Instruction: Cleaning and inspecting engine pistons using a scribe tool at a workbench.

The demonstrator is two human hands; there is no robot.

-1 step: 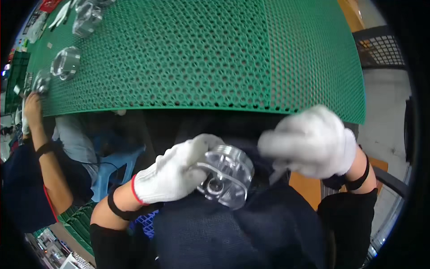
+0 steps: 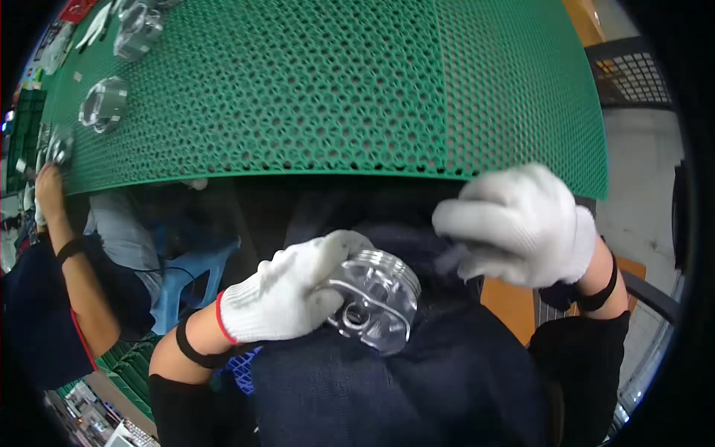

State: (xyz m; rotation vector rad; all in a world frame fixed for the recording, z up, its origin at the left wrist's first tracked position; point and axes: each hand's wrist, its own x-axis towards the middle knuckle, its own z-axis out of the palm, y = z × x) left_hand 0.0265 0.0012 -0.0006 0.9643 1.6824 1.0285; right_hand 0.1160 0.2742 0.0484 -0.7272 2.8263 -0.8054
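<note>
My left hand (image 2: 279, 290), in a white knitted glove with a red cuff, is closed around the side of a shiny metal piston (image 2: 376, 298). The piston is tilted above my lap, with ring grooves toward its upper right and the round pin bore facing me. To its right and apart from it, my gloved right hand (image 2: 518, 227) is raised at the mat's near edge with its fingers curled together. A thin greyish thing (image 2: 449, 261), smeared by motion, shows below those fingers; its kind cannot be made out.
A green perforated mat (image 2: 320, 89) covers the table ahead. More pistons (image 2: 104, 104) stand on its left side. At the far left, a co-worker's hand (image 2: 51, 194) touches a metal part. A blue stool (image 2: 190, 279) is below, and a dark chair (image 2: 629, 74) stands at the right.
My right hand has shifted slightly up and shows less blur. The piston in my left hand has tilted a little. The mat and the things on it sit slightly higher and further left in view.
</note>
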